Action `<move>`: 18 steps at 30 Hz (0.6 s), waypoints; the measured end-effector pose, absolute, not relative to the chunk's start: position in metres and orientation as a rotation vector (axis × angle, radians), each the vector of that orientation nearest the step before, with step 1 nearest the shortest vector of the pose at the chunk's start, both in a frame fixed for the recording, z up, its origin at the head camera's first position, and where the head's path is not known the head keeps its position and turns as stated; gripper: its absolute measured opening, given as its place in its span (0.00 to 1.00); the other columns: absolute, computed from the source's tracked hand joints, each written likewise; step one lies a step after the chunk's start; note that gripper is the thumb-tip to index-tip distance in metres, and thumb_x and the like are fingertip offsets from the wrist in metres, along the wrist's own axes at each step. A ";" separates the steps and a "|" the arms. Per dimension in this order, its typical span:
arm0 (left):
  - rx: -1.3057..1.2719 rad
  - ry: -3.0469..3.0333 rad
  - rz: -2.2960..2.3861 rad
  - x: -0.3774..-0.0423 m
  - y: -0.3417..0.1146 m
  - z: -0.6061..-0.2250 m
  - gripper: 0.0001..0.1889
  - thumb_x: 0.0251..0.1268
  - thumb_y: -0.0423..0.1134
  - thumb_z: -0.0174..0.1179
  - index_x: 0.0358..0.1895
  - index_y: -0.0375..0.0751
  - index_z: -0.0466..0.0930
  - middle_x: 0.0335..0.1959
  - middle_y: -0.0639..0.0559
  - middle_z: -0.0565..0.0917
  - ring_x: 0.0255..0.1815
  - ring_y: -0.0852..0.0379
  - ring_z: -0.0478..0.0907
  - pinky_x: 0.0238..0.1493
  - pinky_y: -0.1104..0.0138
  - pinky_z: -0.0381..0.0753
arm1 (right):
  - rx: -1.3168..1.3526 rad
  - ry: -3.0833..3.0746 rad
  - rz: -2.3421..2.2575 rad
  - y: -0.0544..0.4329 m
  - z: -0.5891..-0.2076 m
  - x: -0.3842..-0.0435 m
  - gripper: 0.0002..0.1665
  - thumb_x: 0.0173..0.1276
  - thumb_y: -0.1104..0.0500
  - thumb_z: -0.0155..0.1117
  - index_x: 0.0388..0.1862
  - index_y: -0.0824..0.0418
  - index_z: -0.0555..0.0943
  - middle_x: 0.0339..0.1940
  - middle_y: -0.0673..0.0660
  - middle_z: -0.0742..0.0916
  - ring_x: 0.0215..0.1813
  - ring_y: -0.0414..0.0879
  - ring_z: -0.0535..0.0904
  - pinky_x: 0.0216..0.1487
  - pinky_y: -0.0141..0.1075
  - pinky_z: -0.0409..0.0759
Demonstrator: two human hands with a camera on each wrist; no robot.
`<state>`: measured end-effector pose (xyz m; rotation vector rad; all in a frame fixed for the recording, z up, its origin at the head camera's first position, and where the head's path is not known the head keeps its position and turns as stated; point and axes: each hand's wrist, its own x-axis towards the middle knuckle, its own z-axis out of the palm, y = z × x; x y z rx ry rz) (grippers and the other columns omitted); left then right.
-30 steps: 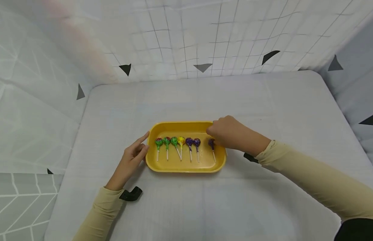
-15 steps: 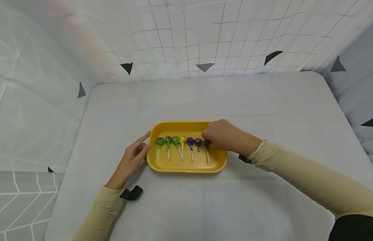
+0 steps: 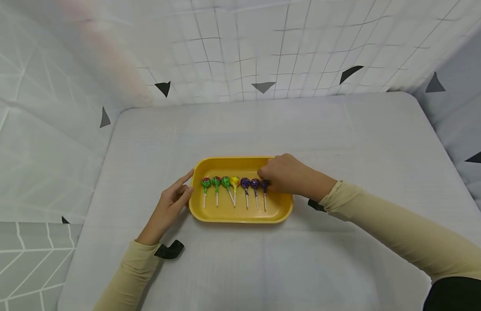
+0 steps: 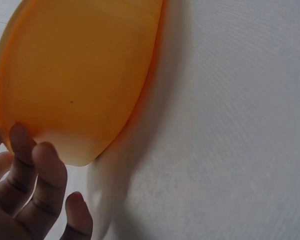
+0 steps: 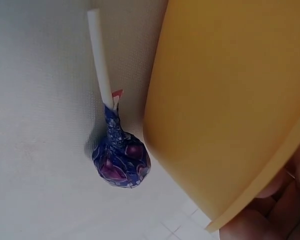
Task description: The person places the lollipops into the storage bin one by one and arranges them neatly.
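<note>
In the head view a yellow tray [image 3: 240, 218] holds a row of wrapped lollipops, heads toward the far side. From left to right come green lollipops [image 3: 216, 181], a yellow lollipop [image 3: 234, 182] and purple lollipops [image 3: 245, 183]. My right hand [image 3: 288, 175] reaches over the tray's right end and holds the rightmost purple lollipop [image 3: 265, 196] near its head; its fingertips are mostly hidden. Against the tray's left outer wall rests my left hand [image 3: 171, 205], index finger extended, the other fingers loosely bent. Another purple lollipop [image 5: 121, 160] lies outside the tray in the right wrist view.
A white cloth [image 3: 232, 268] covers the table beneath the tray. Pale sheets with a grid pattern and dark triangular patches [image 3: 163, 89] rise behind and at the sides. A black strap piece [image 3: 169, 249] sits at the left wrist.
My right hand has slid left with the rightmost purple lollipop, which now lies close beside the other purple ones and straighter. My left hand stays at the tray's left end.
</note>
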<state>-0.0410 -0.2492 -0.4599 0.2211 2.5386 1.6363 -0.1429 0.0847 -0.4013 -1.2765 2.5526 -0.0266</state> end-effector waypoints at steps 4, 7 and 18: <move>0.210 2.531 1.626 -0.040 -0.248 -0.458 0.27 0.83 0.39 0.52 0.81 0.49 0.63 0.28 0.49 0.78 0.26 0.44 0.75 0.28 0.64 0.77 | -1.254 2.554 -0.025 0.086 -0.398 -0.142 0.10 0.62 0.56 0.79 0.42 0.56 0.89 0.30 0.50 0.89 0.26 0.43 0.77 0.28 0.34 0.76; 0.204 2.521 1.630 -0.040 -0.248 -0.457 0.27 0.83 0.40 0.52 0.81 0.50 0.63 0.28 0.49 0.78 0.27 0.43 0.75 0.28 0.65 0.77 | -1.203 2.548 -0.033 0.088 -0.392 -0.143 0.15 0.63 0.54 0.78 0.48 0.56 0.89 0.34 0.51 0.90 0.29 0.44 0.80 0.30 0.35 0.80; 0.216 2.554 1.632 -0.040 -0.250 -0.462 0.27 0.83 0.37 0.52 0.80 0.47 0.64 0.28 0.49 0.78 0.25 0.50 0.75 0.28 0.67 0.75 | -1.085 2.616 -0.244 0.119 -0.369 -0.146 0.19 0.64 0.52 0.78 0.52 0.56 0.89 0.39 0.50 0.93 0.41 0.49 0.87 0.42 0.44 0.85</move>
